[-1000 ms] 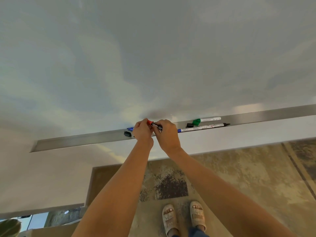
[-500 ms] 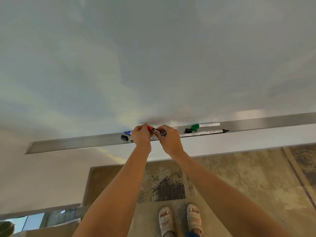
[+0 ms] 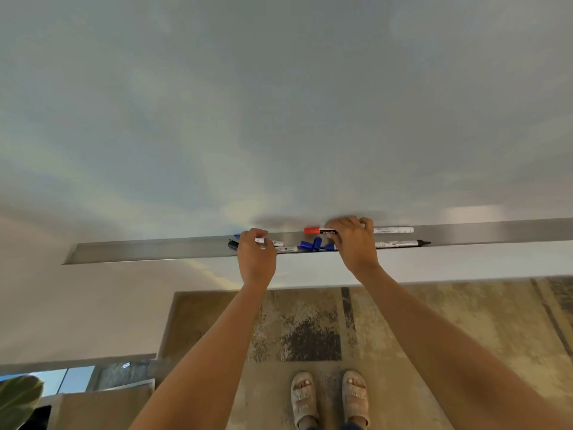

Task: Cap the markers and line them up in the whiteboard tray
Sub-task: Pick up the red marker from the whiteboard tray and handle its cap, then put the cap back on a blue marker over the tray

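Observation:
A long metal whiteboard tray (image 3: 148, 251) runs across the view. My right hand (image 3: 353, 243) grips a red-capped marker (image 3: 313, 230) lying along the back of the tray. My left hand (image 3: 255, 256) curls its fingers over a blue-tipped marker (image 3: 237, 236), whose white barrel shows past my fingers. A loose black cap (image 3: 232, 244) lies just left of that hand. Blue caps (image 3: 313, 245) sit between my hands. An uncapped black-tipped marker (image 3: 400, 243) lies at the front right. Behind it is another white marker barrel (image 3: 393, 230); its cap end is hidden by my right hand.
The whiteboard (image 3: 279, 103) fills the upper view, with a white wall strip (image 3: 465, 262) below the tray. A patterned rug (image 3: 310, 330) and my sandalled feet (image 3: 328, 398) are underneath. A plant leaf (image 3: 18, 398) shows at bottom left.
My hands have come apart. The right hand carried the red-capped marker to the right along the tray's back. The left hand dropped onto the blue-tipped marker.

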